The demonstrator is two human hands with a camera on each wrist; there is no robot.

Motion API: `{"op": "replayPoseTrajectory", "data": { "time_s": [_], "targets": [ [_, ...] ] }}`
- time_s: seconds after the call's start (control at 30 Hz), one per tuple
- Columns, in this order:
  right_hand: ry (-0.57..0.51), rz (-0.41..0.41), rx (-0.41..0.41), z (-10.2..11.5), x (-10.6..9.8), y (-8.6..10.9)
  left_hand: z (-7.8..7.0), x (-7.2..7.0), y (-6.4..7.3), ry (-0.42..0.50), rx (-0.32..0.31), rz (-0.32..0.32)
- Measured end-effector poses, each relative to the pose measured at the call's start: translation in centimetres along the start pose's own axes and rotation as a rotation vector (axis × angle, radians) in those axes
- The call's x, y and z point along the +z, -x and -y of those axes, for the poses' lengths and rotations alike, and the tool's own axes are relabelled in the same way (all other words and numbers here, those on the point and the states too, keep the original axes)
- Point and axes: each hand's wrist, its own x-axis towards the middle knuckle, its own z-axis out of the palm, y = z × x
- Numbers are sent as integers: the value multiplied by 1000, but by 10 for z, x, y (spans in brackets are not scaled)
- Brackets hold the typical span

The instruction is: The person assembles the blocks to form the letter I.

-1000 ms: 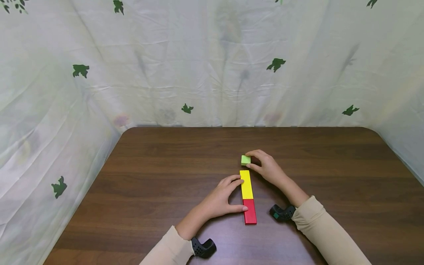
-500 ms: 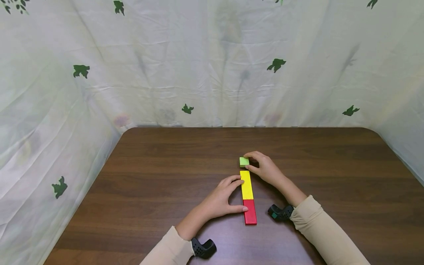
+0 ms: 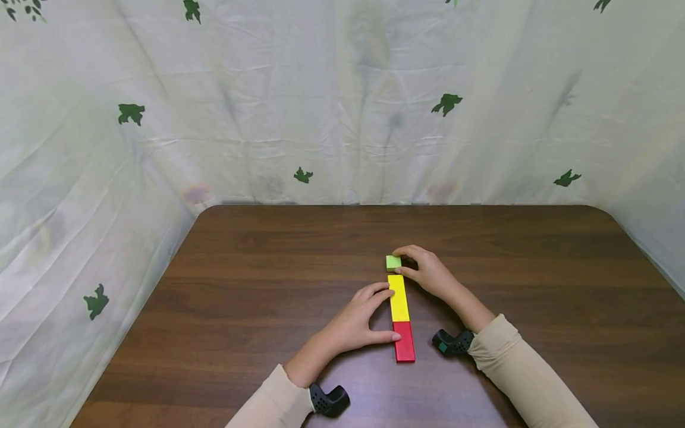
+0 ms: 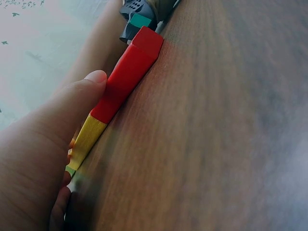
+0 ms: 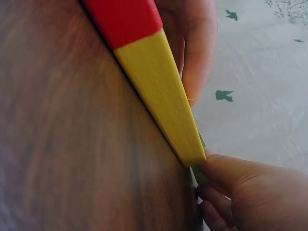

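A red block [image 3: 405, 351] and a yellow block [image 3: 400, 306] lie end to end on the table in one line, the red one nearer. My left hand [image 3: 342, 327] rests along their left side, its thumb touching the red block and fingertips at the yellow one. Just past the yellow block's far end, my right hand [image 3: 432, 276] pinches a small light green block [image 3: 393, 261] between thumb and fingers. A narrow strip separates green from yellow in the head view. In the right wrist view, the fingers mostly hide the green block.
The dark wooden table [image 3: 267, 249] ends at a pale curtain [image 3: 342, 119] with green leaf prints. A black wrist device [image 3: 329, 401] sits at the left sleeve, and another black wrist device [image 3: 452, 343] at the right.
My right hand has brought the green block slightly nearer and to the left, closer to the yellow block's far end. The left hand and the red and yellow blocks have stayed in place.
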Motion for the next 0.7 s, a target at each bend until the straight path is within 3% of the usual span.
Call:
{"op": "replayPoseTrajectory", "data": {
  "time_s": [0.47, 0.7],
  "targets": [
    [8, 9, 13, 2, -2, 0, 1, 0, -1, 6, -10, 11],
    [23, -35, 22, 11, -18, 3, -1, -6, -1, 24, -30, -9]
  ]
}}
